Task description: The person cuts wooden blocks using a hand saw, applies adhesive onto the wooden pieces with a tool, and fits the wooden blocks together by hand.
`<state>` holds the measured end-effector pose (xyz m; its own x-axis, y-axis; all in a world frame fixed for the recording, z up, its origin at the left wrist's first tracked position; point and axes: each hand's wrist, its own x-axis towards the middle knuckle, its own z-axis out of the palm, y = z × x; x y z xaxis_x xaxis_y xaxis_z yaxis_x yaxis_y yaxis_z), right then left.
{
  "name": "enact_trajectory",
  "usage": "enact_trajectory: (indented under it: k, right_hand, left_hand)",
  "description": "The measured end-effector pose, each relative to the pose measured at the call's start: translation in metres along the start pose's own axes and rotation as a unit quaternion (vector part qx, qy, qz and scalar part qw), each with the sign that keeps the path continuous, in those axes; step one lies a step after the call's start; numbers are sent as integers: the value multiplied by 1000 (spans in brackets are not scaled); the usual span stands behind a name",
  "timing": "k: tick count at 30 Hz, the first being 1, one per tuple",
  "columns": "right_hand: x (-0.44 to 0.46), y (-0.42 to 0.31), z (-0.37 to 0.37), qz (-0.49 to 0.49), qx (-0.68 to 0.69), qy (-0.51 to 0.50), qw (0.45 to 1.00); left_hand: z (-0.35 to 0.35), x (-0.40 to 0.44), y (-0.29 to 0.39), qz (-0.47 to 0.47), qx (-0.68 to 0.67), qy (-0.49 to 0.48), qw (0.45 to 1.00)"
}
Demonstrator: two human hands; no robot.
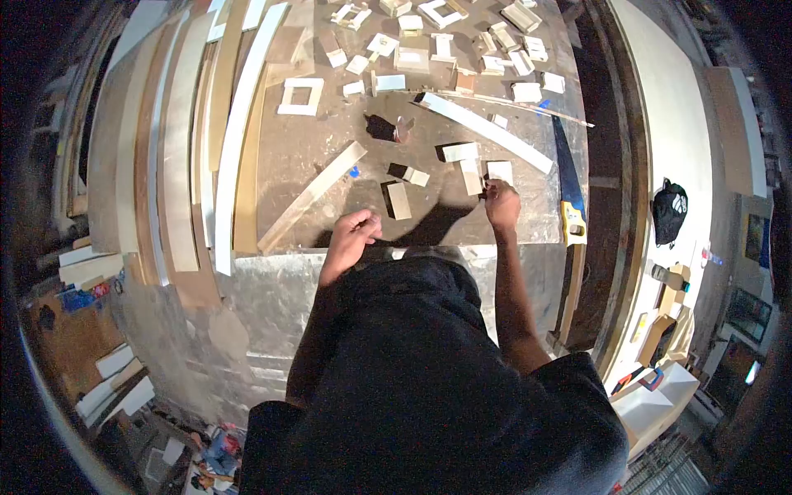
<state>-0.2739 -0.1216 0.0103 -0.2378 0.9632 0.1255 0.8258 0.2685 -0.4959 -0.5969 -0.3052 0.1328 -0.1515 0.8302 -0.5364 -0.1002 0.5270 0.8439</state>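
My left hand (355,237) hovers at the near edge of the wooden table, its fingers curled together; whether anything is in them is hidden. My right hand (502,206) is closed at the near edge of a pale wooden block (500,171), fingertips pinched against it. Just left of that hand, one short wood piece (470,177) meets another wood piece (459,152) at a corner. Between my hands lie a wooden block (398,200) and a smaller block (409,174). A long wood strip (313,196) slants across the table beyond my left hand.
A handsaw (569,194) lies along the table's right edge. Long boards (186,140) are stacked on the left. Several small wood pieces and a square wooden frame (300,96) cover the far side. A white-faced strip (487,132) lies diagonally. A black cap-like item (670,212) rests farther right.
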Motion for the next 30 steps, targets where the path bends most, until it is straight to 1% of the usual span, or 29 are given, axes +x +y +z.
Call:
enact_trajectory:
  k: [1, 2, 3, 5, 6, 7, 9, 10, 11, 12, 13, 14, 15, 16, 17, 18, 19, 21, 23, 25, 27, 28, 29, 30]
  right_hand:
    - [2, -3, -10, 14, -32, -10, 999]
    - [6, -6, -20, 33, -14, -41, 999]
    - [6, 2, -19, 31, -13, -43, 999]
    - [9, 18, -18, 69, 103, -48, 991]
    - [11, 20, -27, 37, 118, -66, 990]
    - [13, 20, -32, 35, 119, -69, 990]
    - [16, 20, -40, 91, 124, -90, 984]
    - [17, 31, -34, 137, 131, -114, 975]
    - [18, 38, -23, 136, 130, -115, 975]
    - [21, 42, -15, 36, 34, -28, 998]
    - [24, 30, -19, -64, -63, 59, 994]
    - [21, 17, -23, 22, 0, -3, 1000]
    - [21, 5, -20, 21, 1, -3, 1000]
    - [22, -4, -17, 21, -21, -29, 999]
    - [22, -15, -14, 22, -43, -54, 997]
    - [21, -30, -12, 12, -58, -30, 998]
    - [20, -37, -6, 22, -65, -36, 997]
    - [20, -47, 3, 37, -110, -81, 990]
    - [19, -53, 8, 55, -105, -85, 989]
    - [18, -57, 6, 74, -104, -89, 988]
    - [16, -54, 4, 144, 12, -130, 981]
    - [14, -49, 4, 144, 10, -130, 981]
    - [11, -44, 2, 200, 167, -177, 949]
    - [10, -46, -2, 249, 318, -217, 889]
  left_hand:
    - [5, -1, -1, -8, -17, 11, 1000]
    - [9, -2, -2, -8, -17, 13, 1000]
    - [13, -3, -2, -10, -23, 23, 999]
    - [18, -4, -6, -13, -29, 38, 999]
    - [20, -4, -9, 4, -21, 50, 999]
    - [20, -4, -13, 20, -12, 63, 998]
    - [21, -6, -16, 15, -11, 74, 997]
    - [22, -7, -15, 13, -10, 82, 996]
    - [21, -6, -19, 13, -11, 83, 996]
    - [19, -3, -27, 9, -9, 78, 997]
    - [18, -1, -30, 6, -6, 73, 997]
    - [19, 1, -34, 6, -7, 74, 997]
    - [22, 1, -35, 0, -54, 57, 997]
    - [24, 2, -34, -6, -101, 40, 994]
    - [24, 3, -32, -5, -101, 38, 994]
    - [24, 5, -30, 25, -75, 12, 997]
    - [25, 7, -27, 56, -49, -13, 997]
    - [24, 9, -25, 65, -28, -16, 997]
    - [19, 12, -24, 72, -6, -20, 997]
    - [12, 17, -25, 53, -2, -26, 998]
    - [6, 20, -26, 49, 2, -22, 999]
    - [3, 21, -26, 45, 8, -15, 999]
    - [0, 23, -26, 45, 7, -16, 999]
    - [-3, 24, -27, 28, 0, -12, 1000]
